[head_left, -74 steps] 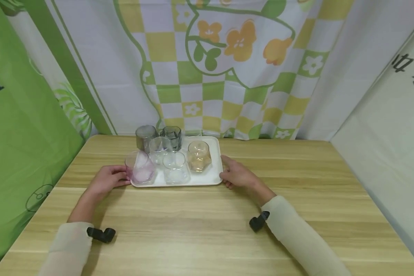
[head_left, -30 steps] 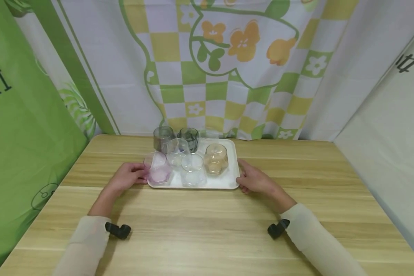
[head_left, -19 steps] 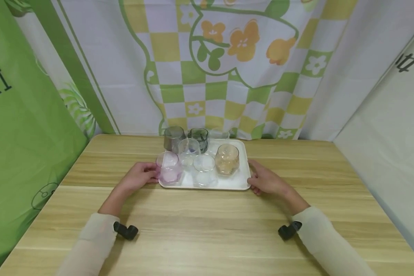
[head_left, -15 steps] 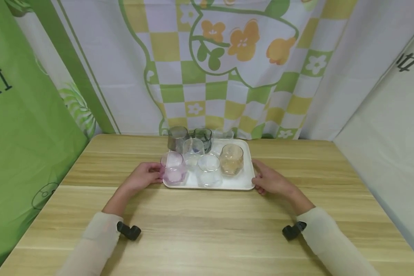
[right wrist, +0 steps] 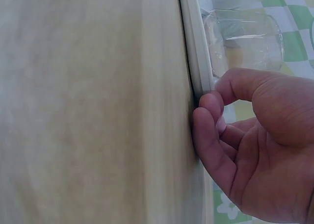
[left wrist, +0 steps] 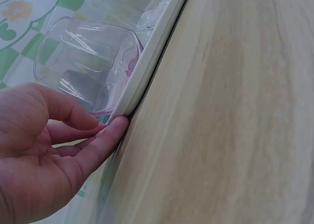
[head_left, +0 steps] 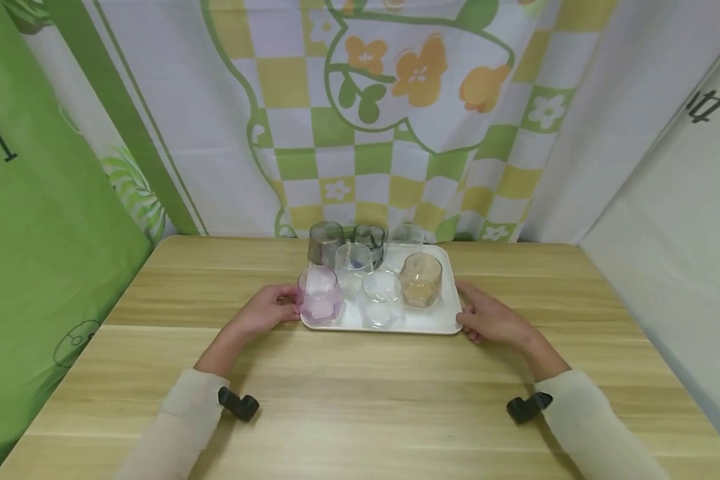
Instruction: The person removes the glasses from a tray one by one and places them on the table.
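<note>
Hands hold a white tray by its two short ends on the wooden table. The left hand curls its fingers under the tray's left rim, thumb near the pink glass. The right hand pinches the right rim with bent fingers, beside the amber glass. A clear glass stands between those two. Two grey glasses and more clear ones stand behind, near the flowered curtain.
</note>
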`<state>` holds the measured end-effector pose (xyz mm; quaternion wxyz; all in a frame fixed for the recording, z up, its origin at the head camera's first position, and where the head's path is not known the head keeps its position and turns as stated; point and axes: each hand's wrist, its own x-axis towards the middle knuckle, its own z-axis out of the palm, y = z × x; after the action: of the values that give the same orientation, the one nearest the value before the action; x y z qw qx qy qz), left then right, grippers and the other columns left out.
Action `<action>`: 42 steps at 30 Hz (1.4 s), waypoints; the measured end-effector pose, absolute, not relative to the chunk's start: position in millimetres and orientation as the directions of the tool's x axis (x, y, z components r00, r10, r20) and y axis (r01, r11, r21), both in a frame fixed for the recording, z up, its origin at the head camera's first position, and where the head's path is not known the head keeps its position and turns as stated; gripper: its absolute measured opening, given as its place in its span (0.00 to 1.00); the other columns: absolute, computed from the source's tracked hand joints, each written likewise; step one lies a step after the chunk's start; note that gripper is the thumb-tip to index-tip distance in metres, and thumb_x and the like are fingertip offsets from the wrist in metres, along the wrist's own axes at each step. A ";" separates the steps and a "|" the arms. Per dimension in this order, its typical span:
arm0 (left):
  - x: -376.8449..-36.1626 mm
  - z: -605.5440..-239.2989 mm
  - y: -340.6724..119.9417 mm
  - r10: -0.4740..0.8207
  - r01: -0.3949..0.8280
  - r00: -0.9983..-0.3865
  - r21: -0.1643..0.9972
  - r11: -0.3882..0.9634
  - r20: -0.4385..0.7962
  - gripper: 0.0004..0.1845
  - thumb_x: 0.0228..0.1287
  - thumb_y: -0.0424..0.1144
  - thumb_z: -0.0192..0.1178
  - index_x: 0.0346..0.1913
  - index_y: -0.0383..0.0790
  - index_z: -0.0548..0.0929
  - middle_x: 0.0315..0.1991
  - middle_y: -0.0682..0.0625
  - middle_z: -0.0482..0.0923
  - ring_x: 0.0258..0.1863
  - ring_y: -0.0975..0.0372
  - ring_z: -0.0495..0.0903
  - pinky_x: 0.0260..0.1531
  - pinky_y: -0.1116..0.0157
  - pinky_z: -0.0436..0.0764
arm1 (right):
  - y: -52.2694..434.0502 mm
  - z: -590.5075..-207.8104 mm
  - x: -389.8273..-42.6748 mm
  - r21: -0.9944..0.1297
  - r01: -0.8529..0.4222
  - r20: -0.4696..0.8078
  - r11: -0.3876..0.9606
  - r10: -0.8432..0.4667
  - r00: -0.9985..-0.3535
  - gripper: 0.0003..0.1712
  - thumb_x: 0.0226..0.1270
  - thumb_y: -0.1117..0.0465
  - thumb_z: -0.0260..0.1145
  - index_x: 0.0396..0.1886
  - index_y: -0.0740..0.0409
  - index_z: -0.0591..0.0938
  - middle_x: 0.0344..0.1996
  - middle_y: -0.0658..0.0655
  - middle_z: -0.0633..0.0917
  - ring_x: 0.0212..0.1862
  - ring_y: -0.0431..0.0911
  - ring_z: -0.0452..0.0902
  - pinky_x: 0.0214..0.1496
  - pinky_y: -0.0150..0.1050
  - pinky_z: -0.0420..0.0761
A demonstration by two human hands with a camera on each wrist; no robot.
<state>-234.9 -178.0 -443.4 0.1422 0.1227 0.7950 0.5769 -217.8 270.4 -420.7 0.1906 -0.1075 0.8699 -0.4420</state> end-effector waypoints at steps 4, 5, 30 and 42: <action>-235.6 -444.6 -177.8 0.373 0.063 -0.925 0.941 0.333 -0.070 0.23 0.62 0.22 0.58 0.60 0.16 0.74 0.49 0.34 0.78 0.45 0.54 0.80 0.45 0.65 0.85 | 272.4 -423.0 -217.9 -0.810 -0.019 -0.234 0.586 -0.352 -0.906 0.47 0.70 0.71 0.57 0.82 0.68 0.44 0.24 0.59 0.79 0.26 0.48 0.76 0.27 0.40 0.81; -235.9 -445.0 -178.1 0.379 0.072 -0.923 0.938 0.340 -0.066 0.22 0.63 0.23 0.59 0.60 0.16 0.74 0.50 0.34 0.78 0.46 0.53 0.80 0.45 0.65 0.84 | 273.0 -423.4 -218.1 -0.809 -0.018 -0.233 0.587 -0.349 -0.908 0.47 0.70 0.70 0.57 0.82 0.68 0.44 0.24 0.59 0.79 0.26 0.48 0.76 0.27 0.40 0.81; -230.1 -419.7 -148.5 0.361 0.331 -0.915 0.843 0.424 0.178 0.54 0.52 0.46 0.82 0.78 0.40 0.62 0.70 0.36 0.68 0.66 0.41 0.70 0.59 0.42 0.75 | 278.6 -435.0 -216.5 -0.838 -0.024 -0.188 0.545 -0.330 -0.925 0.46 0.70 0.70 0.59 0.82 0.66 0.49 0.24 0.58 0.79 0.24 0.48 0.75 0.24 0.37 0.79; -228.7 -419.3 -146.3 0.343 0.385 -0.907 0.808 0.446 0.243 0.45 0.52 0.44 0.82 0.72 0.37 0.72 0.59 0.37 0.78 0.56 0.43 0.76 0.49 0.47 0.80 | 283.1 -445.6 -221.0 -0.878 -0.007 -0.159 0.478 -0.306 -0.939 0.48 0.68 0.69 0.63 0.83 0.62 0.51 0.25 0.59 0.79 0.22 0.45 0.74 0.20 0.34 0.77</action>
<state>-228.7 -146.3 -419.3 -0.0221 0.2141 0.8501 0.4807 -221.0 283.1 -445.6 0.1485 -0.0923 0.8467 -0.5026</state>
